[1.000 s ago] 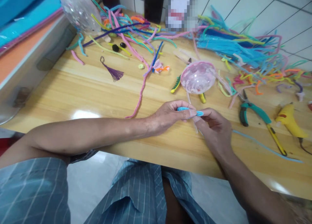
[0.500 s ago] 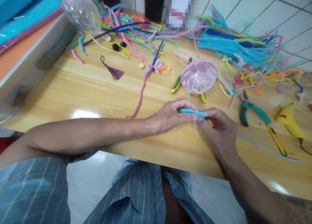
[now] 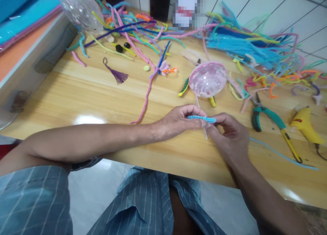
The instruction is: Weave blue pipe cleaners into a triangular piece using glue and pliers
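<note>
A short folded blue pipe cleaner (image 3: pixel 201 118) is pinched between my left hand (image 3: pixel 178 120) and my right hand (image 3: pixel 228 136), just above the wooden table (image 3: pixel 89 98) near its front edge. A thin pale stick (image 3: pixel 205 132) hangs down from between my fingers. Just behind my hands lies a pink translucent ball (image 3: pixel 207 79) resting on yellow-handled pliers (image 3: pixel 184 88).
Green-handled pliers (image 3: pixel 265 115), a yellow glue gun (image 3: pixel 305 125) and a long blue pipe cleaner (image 3: pixel 281 155) lie to the right. Heaps of coloured pipe cleaners (image 3: pixel 245 49) cover the back. A clear ball (image 3: pixel 78 8), purple tassel (image 3: pixel 114 73) and long pink pipe cleaner (image 3: pixel 145 100) lie to the left.
The blue pipe cleaner now shows longer between my fingers than a second ago. My right hand has shifted slightly right. The view has tilted a little.
</note>
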A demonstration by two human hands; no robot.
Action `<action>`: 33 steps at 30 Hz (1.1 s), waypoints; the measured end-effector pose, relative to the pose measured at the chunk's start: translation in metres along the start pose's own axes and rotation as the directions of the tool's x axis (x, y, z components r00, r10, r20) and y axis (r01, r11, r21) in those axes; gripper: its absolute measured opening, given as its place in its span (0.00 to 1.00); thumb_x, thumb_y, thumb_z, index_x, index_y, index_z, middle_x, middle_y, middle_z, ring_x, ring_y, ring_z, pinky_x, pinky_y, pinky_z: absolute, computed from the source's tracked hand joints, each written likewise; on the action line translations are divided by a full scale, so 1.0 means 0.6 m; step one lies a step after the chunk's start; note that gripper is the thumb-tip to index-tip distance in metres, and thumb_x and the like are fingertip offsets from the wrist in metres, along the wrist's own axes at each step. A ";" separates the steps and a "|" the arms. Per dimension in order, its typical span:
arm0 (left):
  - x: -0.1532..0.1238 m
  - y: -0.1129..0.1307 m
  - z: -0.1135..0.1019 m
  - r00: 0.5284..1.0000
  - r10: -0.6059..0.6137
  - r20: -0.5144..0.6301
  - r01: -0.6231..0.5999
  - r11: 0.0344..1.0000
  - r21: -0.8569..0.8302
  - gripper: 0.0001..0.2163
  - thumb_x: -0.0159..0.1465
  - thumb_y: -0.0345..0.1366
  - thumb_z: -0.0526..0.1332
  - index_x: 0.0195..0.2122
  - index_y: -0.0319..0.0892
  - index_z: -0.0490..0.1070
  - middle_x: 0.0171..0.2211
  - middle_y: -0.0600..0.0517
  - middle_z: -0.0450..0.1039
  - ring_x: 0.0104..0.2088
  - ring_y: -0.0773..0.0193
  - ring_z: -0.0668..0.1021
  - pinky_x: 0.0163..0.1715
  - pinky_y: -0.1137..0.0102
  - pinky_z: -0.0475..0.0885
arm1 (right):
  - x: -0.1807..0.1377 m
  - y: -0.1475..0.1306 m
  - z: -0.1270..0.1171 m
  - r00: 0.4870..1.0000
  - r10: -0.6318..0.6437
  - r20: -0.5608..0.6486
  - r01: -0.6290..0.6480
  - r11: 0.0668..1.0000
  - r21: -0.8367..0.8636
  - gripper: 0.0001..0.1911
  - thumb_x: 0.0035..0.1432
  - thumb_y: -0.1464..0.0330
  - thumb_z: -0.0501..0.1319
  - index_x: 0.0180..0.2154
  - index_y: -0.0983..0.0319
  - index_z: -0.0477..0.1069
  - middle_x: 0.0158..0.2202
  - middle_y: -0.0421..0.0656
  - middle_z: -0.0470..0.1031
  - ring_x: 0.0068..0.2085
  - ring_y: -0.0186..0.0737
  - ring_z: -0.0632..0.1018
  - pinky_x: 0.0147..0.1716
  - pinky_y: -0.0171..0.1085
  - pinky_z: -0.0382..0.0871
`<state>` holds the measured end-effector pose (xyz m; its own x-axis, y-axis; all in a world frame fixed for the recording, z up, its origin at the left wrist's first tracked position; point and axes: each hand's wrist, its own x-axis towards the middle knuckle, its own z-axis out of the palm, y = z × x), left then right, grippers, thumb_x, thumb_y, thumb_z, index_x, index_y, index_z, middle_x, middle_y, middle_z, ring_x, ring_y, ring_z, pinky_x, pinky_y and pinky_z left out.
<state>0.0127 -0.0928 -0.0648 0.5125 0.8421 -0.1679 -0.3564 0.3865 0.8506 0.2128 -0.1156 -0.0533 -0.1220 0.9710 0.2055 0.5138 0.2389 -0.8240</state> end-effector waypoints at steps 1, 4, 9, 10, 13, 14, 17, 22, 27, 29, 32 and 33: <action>0.000 0.000 0.000 1.000 -0.002 0.001 0.002 1.000 -0.003 0.19 0.55 0.46 0.78 0.39 0.38 0.77 0.35 0.53 0.77 0.36 0.69 0.75 0.41 0.70 0.69 | 0.000 0.000 0.000 1.000 -0.001 -0.001 0.001 1.000 -0.004 0.06 0.58 0.72 0.68 0.33 0.54 0.75 0.28 0.35 0.74 0.30 0.36 0.73 0.33 0.39 0.67; 0.000 -0.002 -0.001 1.000 -0.008 0.011 0.008 1.000 -0.010 0.19 0.57 0.46 0.77 0.39 0.38 0.77 0.35 0.53 0.78 0.35 0.69 0.76 0.41 0.69 0.70 | 0.000 -0.002 0.000 1.000 -0.004 -0.003 0.004 1.000 -0.016 0.06 0.58 0.71 0.68 0.32 0.54 0.75 0.27 0.35 0.74 0.30 0.36 0.73 0.33 0.39 0.67; -0.002 -0.005 -0.004 1.000 0.017 0.022 -0.017 1.000 -0.011 0.15 0.60 0.43 0.75 0.39 0.38 0.77 0.34 0.53 0.78 0.34 0.71 0.76 0.41 0.71 0.70 | 0.001 -0.006 0.001 1.000 -0.017 -0.003 0.017 0.999 -0.031 0.06 0.58 0.72 0.68 0.32 0.54 0.75 0.27 0.35 0.75 0.30 0.36 0.74 0.33 0.39 0.67; -0.002 -0.005 -0.004 0.999 0.019 0.026 -0.019 1.000 -0.014 0.14 0.61 0.42 0.74 0.39 0.38 0.77 0.34 0.53 0.78 0.34 0.71 0.76 0.41 0.71 0.70 | 0.001 -0.007 0.001 1.000 -0.016 -0.001 0.016 0.999 -0.031 0.06 0.58 0.72 0.68 0.32 0.54 0.75 0.27 0.35 0.75 0.30 0.36 0.74 0.33 0.39 0.67; -0.002 -0.008 -0.005 0.999 0.027 0.033 -0.027 0.999 -0.022 0.12 0.62 0.40 0.73 0.39 0.38 0.77 0.34 0.53 0.78 0.34 0.71 0.77 0.41 0.71 0.70 | 0.001 -0.006 0.001 1.000 -0.013 0.008 0.013 1.000 -0.026 0.06 0.59 0.71 0.68 0.33 0.54 0.75 0.28 0.35 0.75 0.30 0.36 0.74 0.34 0.39 0.67; -0.001 -0.009 -0.005 0.999 0.031 0.033 -0.030 0.999 -0.026 0.12 0.62 0.40 0.73 0.39 0.38 0.77 0.34 0.53 0.78 0.34 0.71 0.77 0.41 0.71 0.70 | 0.000 -0.006 0.001 1.000 -0.012 0.010 0.012 1.000 -0.022 0.05 0.59 0.71 0.68 0.33 0.54 0.75 0.28 0.35 0.75 0.30 0.36 0.74 0.34 0.39 0.67; 0.001 -0.012 -0.006 0.999 0.030 0.026 -0.030 0.999 -0.033 0.12 0.61 0.40 0.74 0.39 0.38 0.77 0.35 0.52 0.79 0.35 0.70 0.77 0.41 0.71 0.71 | -0.002 -0.005 0.000 1.000 0.012 0.013 -0.011 1.000 -0.006 0.04 0.60 0.70 0.68 0.33 0.55 0.75 0.28 0.35 0.75 0.30 0.36 0.74 0.34 0.38 0.68; 0.003 -0.015 -0.007 1.000 0.013 0.018 -0.012 0.999 -0.042 0.15 0.60 0.43 0.75 0.38 0.38 0.77 0.35 0.52 0.79 0.35 0.70 0.77 0.41 0.70 0.72 | -0.004 -0.005 -0.002 0.998 0.058 0.022 -0.058 0.998 0.007 0.04 0.61 0.68 0.68 0.33 0.55 0.76 0.28 0.35 0.76 0.30 0.36 0.74 0.33 0.38 0.68; 0.003 -0.014 -0.006 1.000 0.015 0.016 -0.014 0.998 -0.060 0.18 0.56 0.46 0.77 0.37 0.38 0.77 0.35 0.52 0.79 0.35 0.69 0.77 0.41 0.70 0.71 | -0.005 -0.007 -0.002 0.995 0.101 0.025 -0.101 0.995 0.007 0.06 0.61 0.66 0.69 0.31 0.56 0.75 0.26 0.35 0.74 0.29 0.35 0.73 0.32 0.38 0.68; 0.003 -0.013 -0.006 1.000 0.012 0.012 -0.011 0.998 -0.062 0.19 0.56 0.47 0.78 0.37 0.38 0.77 0.34 0.52 0.79 0.35 0.69 0.77 0.41 0.70 0.71 | -0.005 -0.008 -0.001 0.994 0.104 0.018 -0.104 0.995 0.000 0.06 0.60 0.66 0.69 0.31 0.56 0.74 0.26 0.36 0.74 0.29 0.36 0.73 0.32 0.38 0.68; 0.002 -0.011 -0.004 1.000 0.004 0.010 -0.004 0.997 -0.071 0.20 0.55 0.48 0.78 0.37 0.38 0.77 0.34 0.52 0.78 0.34 0.69 0.76 0.40 0.70 0.71 | -0.005 -0.008 -0.001 0.995 0.103 0.018 -0.103 0.995 -0.004 0.07 0.60 0.65 0.70 0.31 0.56 0.74 0.26 0.36 0.74 0.29 0.36 0.73 0.31 0.38 0.69; 0.002 -0.010 -0.003 1.000 0.001 0.010 0.000 0.997 -0.080 0.20 0.55 0.48 0.78 0.37 0.38 0.77 0.34 0.52 0.78 0.34 0.69 0.76 0.40 0.69 0.71 | -0.005 -0.008 -0.001 0.994 0.104 0.019 -0.104 0.995 -0.001 0.07 0.60 0.64 0.70 0.31 0.56 0.75 0.26 0.36 0.75 0.29 0.36 0.73 0.31 0.38 0.69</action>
<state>0.0140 -0.0934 -0.0711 0.5198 0.8387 -0.1624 -0.4178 0.4154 0.8080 0.2110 -0.1194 -0.0497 -0.0841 0.9905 0.1083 0.5245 0.1365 -0.8404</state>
